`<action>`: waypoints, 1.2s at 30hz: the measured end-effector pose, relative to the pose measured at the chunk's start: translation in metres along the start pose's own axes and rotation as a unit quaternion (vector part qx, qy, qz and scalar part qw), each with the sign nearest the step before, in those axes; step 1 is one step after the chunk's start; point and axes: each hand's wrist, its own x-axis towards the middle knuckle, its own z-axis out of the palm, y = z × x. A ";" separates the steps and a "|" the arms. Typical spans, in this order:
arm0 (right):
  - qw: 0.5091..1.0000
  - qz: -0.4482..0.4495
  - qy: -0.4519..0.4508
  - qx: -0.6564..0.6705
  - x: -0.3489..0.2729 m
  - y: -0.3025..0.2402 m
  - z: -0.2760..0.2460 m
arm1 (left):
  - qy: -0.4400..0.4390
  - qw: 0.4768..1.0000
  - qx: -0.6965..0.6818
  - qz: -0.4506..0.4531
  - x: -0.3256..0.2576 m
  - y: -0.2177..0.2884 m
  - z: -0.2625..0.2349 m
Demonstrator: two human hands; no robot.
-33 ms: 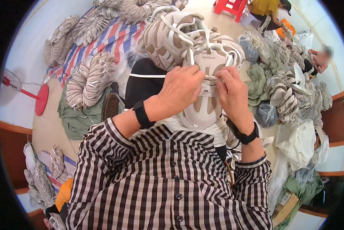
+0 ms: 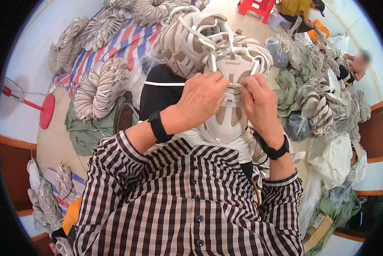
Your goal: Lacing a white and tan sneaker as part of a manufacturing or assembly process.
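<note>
The person's left hand point(image 2: 202, 96) and right hand point(image 2: 259, 100) meet over a beige-and-white shoe upper point(image 2: 232, 117), which lies in front of the checked shirt point(image 2: 157, 205) with its rounded toe toward the near side. Thumb and forefinger of each hand are pressed together, pinching a pale lace point(image 2: 235, 86) across the upper; the other fingers curl inward. A white strip point(image 2: 163, 84) runs left from the left hand over black cloth point(image 2: 157, 102). Just beyond the hands sits a bundle of similar uppers point(image 2: 185, 47). To the left, a coiled bundle point(image 2: 101, 89) rests by green cloth point(image 2: 82, 138); far left lies a striped sheet point(image 2: 129, 45). On the right are a dark wrapped ball point(image 2: 297, 126) and a white plastic bag point(image 2: 332, 160). A red stool point(image 2: 255, 9) stands far off.
</note>
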 end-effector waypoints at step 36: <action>0.885 0.113 0.090 -0.443 -0.056 0.183 -0.257 | -0.038 0.996 -0.078 0.004 0.009 -0.003 0.006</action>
